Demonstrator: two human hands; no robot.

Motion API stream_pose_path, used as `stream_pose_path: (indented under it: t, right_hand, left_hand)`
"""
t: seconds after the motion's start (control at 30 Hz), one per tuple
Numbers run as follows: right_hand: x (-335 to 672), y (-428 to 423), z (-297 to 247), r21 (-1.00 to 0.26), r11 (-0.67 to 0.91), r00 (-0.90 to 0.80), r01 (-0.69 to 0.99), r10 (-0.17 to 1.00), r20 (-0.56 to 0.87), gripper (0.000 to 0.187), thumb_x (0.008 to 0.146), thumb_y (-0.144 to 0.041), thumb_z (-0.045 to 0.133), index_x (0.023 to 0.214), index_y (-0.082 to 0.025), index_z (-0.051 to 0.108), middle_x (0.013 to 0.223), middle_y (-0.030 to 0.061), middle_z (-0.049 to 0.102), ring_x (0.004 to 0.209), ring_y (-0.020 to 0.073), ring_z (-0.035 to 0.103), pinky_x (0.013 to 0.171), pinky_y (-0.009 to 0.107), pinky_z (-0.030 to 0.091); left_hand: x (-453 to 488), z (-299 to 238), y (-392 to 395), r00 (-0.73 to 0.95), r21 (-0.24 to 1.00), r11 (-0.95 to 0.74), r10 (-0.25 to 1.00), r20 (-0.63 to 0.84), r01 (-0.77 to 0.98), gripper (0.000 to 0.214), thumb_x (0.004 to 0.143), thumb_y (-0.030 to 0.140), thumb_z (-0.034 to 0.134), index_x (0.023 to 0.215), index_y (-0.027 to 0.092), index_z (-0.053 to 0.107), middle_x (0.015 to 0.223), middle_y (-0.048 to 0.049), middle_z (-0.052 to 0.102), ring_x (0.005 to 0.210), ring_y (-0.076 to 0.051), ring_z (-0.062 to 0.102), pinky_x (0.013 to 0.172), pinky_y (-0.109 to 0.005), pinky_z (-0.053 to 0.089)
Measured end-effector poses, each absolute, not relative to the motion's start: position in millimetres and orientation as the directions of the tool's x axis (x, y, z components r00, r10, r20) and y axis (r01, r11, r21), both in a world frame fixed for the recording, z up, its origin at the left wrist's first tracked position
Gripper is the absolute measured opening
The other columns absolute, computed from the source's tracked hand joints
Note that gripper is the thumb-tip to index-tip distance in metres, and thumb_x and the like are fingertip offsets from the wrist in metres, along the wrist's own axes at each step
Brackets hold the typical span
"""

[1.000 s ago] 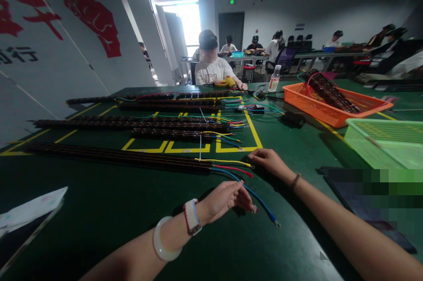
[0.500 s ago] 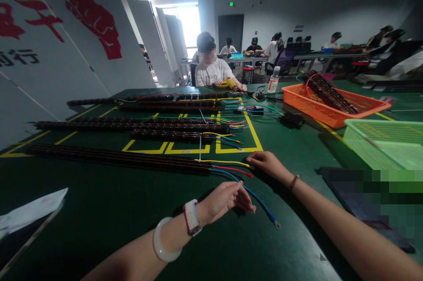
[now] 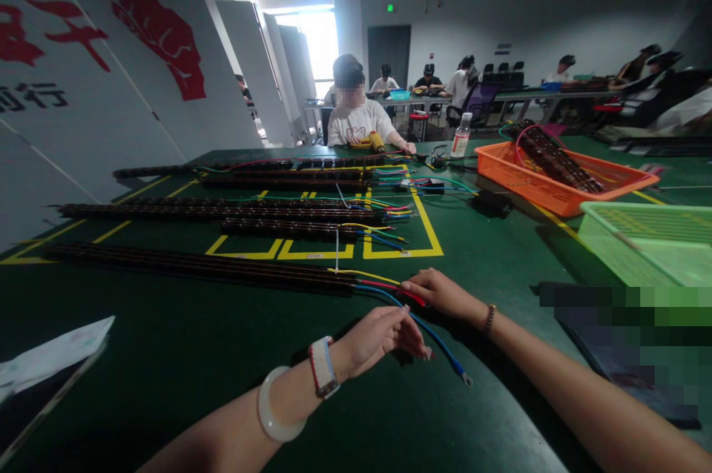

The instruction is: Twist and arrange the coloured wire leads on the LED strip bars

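Note:
In front of me lies a long dark bundle of cable sleeving [image 3: 211,265] with a yellow wire [image 3: 374,276], a red wire [image 3: 383,284] and a blue wire [image 3: 437,339] coming out of its right end. My right hand [image 3: 442,293] has its fingers closed on the red wire near its tip, and covers the end of the yellow wire. My left hand [image 3: 381,336] rests beside the blue wire, thumb and curled fingers apart, with the wire passing by the thumb tip. The blue wire ends in a ring terminal [image 3: 466,379]. A white cable tie [image 3: 337,250] stands up from the bundle.
Several more wired bundles [image 3: 222,211] lie beyond, over yellow tape lines. To the right are an orange basket [image 3: 528,180], a green basket [image 3: 639,236] and a bottle [image 3: 460,136]. Across the table sits a person [image 3: 359,121] with a yellow heat gun [image 3: 374,141].
My right hand has moved toward me, from the yellow wire's end to the red wire. My left hand has stayed in place. The person opposite has turned the heat gun.

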State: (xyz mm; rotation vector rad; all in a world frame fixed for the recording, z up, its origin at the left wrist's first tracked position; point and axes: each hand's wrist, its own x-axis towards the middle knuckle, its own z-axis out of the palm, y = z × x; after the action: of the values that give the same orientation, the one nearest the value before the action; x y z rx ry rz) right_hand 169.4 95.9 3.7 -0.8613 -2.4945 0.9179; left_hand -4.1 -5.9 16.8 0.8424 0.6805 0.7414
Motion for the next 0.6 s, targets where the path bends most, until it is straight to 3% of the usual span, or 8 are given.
stream_pose_path:
  t: [0.17,0.47,0.6]
  right_hand:
    - [167.7,93.0,5.2,-0.758,0.545,-0.784,0.358,0.617,0.073,0.054,0.092,-0.056,0.032,0.07,-0.015,0.06,0.052,-0.0041,0.045,0.053,0.0093,0.042,0.058,0.022,0.035]
    - [161.9,84.8,11.4,-0.731,0.586,-0.807,0.351,0.585,0.08,0.054,0.093,-0.052,0.035,0.055,-0.016,0.049,0.05,-0.0031,0.05,0.053,0.0085,0.043,0.065,0.023,0.035]
    - [160.0,82.1,9.8,-0.765,0.512,-0.789,0.392,0.614,0.006,0.049,0.09,-0.054,0.038,0.063,-0.016,0.053,0.052,-0.0043,0.049,0.051,0.0079,0.041,0.056,0.021,0.033]
  left_hand:
    - [-3.1,16.3,-5.5,0.557,0.832,0.464,0.795,-0.24,-0.304,0.041,0.089,0.041,0.043,0.076,0.007,0.062,0.075,-0.0146,0.069,0.076,-0.022,0.066,0.08,-0.036,0.046]
    - [-3.5,17.2,-5.6,0.556,0.834,0.464,0.795,-0.243,-0.298,0.037,0.088,0.039,0.044,0.077,0.008,0.062,0.076,-0.0147,0.069,0.075,-0.022,0.067,0.079,-0.036,0.047]
    - [-3.1,18.3,-5.6,0.544,0.838,0.465,0.799,-0.258,-0.286,0.037,0.087,0.039,0.045,0.077,0.008,0.062,0.076,-0.0148,0.069,0.074,-0.022,0.066,0.079,-0.036,0.047]
